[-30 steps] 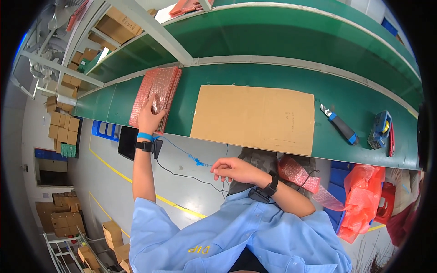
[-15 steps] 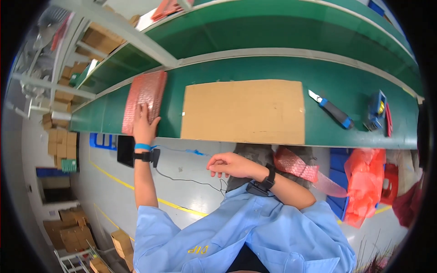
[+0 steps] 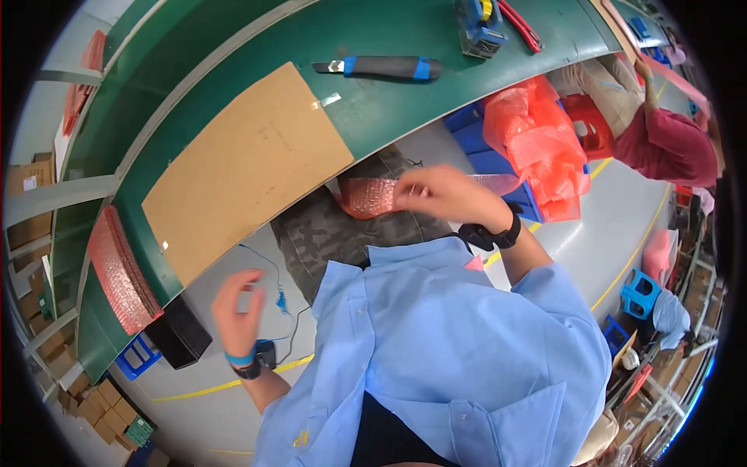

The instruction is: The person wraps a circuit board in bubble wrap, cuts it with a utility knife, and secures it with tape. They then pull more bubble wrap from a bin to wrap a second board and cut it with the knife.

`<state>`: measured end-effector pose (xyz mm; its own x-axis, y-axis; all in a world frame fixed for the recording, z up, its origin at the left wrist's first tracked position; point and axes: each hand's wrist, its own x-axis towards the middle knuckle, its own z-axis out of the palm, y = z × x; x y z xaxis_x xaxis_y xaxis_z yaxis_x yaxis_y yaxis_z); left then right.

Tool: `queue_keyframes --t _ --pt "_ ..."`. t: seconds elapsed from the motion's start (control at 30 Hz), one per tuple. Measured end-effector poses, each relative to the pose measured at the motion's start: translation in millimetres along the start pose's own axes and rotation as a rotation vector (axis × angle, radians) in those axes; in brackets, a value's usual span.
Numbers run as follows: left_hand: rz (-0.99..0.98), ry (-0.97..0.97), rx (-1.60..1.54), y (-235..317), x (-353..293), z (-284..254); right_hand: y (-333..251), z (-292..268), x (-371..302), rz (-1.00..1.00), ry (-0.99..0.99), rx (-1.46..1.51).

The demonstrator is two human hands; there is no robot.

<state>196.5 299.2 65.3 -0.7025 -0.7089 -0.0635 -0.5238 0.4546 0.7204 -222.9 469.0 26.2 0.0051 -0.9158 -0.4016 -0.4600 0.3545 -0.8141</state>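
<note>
Off the bench's front edge hangs my left hand (image 3: 237, 315), thumb and fingers apart with nothing between them. My right hand (image 3: 451, 194) is over my lap, at a strip of pink bubble wrap (image 3: 367, 196) that lies across my thighs. Motion smears its fingers, so whether they grip the strip is unclear. On the green bench a flat brown cardboard sheet (image 3: 249, 171) lies in front of me. A stack of pink bubble-wrap pouches (image 3: 123, 271) rests to its left, near the bench edge.
A utility knife (image 3: 389, 68) with its blade out lies beyond the cardboard, near a blue tape dispenser (image 3: 481, 29) and a red tool (image 3: 520, 25). Red plastic film (image 3: 537, 148) spills from a blue bin (image 3: 482, 159) at right. Another person in maroon (image 3: 669, 144) is at far right.
My left hand has come off the bubble-wrap pouches and back from the bench. My right hand has moved right to the bubble-wrap strip. The view has turned to the right.
</note>
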Motion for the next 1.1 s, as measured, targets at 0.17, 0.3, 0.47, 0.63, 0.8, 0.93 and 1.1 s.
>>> queue_keyframes --t 0.17,0.3,0.47,0.63,0.8,0.93,1.1 --pt "0.06 -0.311 -0.041 18 30 81 95 20 -25 0.036 0.419 -0.181" --pt "0.156 -0.346 -0.112 30 61 115 116 35 -33 0.008 0.419 0.002" --pt "0.371 -0.336 0.072 20 114 176 115 41 -37 -0.038 0.415 0.008" --pt "0.393 -0.282 0.036 49 125 191 86 33 -61 -0.095 0.291 0.333" --pt "0.649 -0.32 -0.024 87 132 179 66 24 -73 -0.398 0.244 0.211" --pt "0.75 -0.345 -0.064 77 124 169 41 16 -83 -0.439 0.171 0.16" --pt "0.68 -0.314 -0.156 87 103 133 35 14 -80 -0.329 0.123 0.116"
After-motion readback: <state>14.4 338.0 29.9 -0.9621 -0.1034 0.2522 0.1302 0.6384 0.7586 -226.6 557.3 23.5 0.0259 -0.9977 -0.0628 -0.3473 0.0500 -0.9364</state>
